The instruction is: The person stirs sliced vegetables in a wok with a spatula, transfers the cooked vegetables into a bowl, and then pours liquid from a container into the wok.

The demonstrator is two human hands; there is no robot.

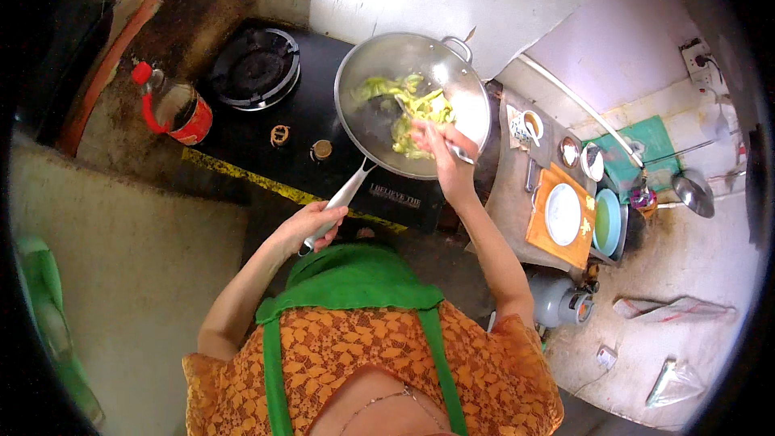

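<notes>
A wide metal wok sits over the right side of the black gas stove. My left hand is closed around its long pale handle, near the end. Inside the wok lie yellow-green vegetable pieces, spread from the left wall to the right. My right hand is over the wok's near right part, gripping a spatula. The spatula's shaft slants down to the left into the vegetables, and its blade is hard to make out there.
Left of the wok is a bare burner, with a red-capped oil jug beside the stove. On the right counter stand a cutting board, white plate, turquoise basin and patterned cup. A ladle hangs beyond; a gas cylinder stands below.
</notes>
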